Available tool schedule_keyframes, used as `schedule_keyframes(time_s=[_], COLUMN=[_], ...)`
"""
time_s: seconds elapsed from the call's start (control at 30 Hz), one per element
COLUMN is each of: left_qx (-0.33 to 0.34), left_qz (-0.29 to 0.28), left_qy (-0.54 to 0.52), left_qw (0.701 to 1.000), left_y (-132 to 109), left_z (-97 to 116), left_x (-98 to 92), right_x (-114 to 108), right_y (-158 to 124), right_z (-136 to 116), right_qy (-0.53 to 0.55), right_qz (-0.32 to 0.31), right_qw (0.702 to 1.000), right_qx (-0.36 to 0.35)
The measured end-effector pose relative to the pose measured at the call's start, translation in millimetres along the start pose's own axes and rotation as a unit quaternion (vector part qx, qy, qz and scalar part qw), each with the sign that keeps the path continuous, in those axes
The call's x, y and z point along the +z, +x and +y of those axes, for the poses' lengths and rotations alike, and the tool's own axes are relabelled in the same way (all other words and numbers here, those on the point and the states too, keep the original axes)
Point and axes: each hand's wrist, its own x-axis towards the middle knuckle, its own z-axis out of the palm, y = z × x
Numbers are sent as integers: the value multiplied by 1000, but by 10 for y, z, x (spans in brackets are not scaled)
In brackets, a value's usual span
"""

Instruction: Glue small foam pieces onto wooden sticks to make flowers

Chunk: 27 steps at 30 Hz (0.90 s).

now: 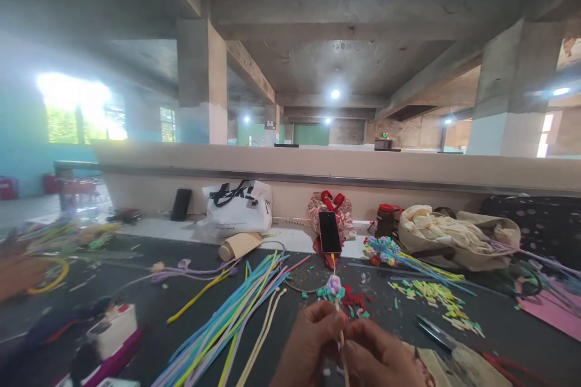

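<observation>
Two hands pinch a thin stick topped with a small pipe-cleaner flower, low over a dark worktop strewn with craft pieces.

The left hand [311,338] and right hand [379,357] meet at the bottom edge, both cut off at the wrist, fingers closed around a pale thin stem [341,338] that rises between them to a lilac and teal fuzzy flower head [334,287]; the lower end of the stem runs out of frame. Just left of the hands, a sheaf of long blue, yellow and cream pipe cleaners [236,314] fans across the dark worktop [508,326]. Right of them lie yellow and green snipped bits [436,296] and metal scissors [436,332], partly hidden. Behind the flower a black phone in an orange case [329,232] leans upright. The far left is blurred; a tan shape there, perhaps another person's hand [18,275], cannot be made out.
</observation>
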Motion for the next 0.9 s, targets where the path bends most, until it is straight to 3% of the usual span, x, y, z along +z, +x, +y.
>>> schedule_keyframes(time_s=[0.3,0.47,0.7,0.9], left_qx=[24,48,74,105], left_qz=[2,46,99,102], left_qy=[27,58,142,145], left_qw=[999,996,982,979], left_y=[19,65,-45,-27], left_z=[14,-22,111,135], left_x=[-28,-50,49,64], right_x=[85,5,-61,-69], right_y=[85,163,300,354], right_z=[34,-51,-85,-37], right_qy=[55,97,193,294], right_qz=[60,116,54,31], right_qw=[996,988,979,954], right_qx=[-28,-34,41,50])
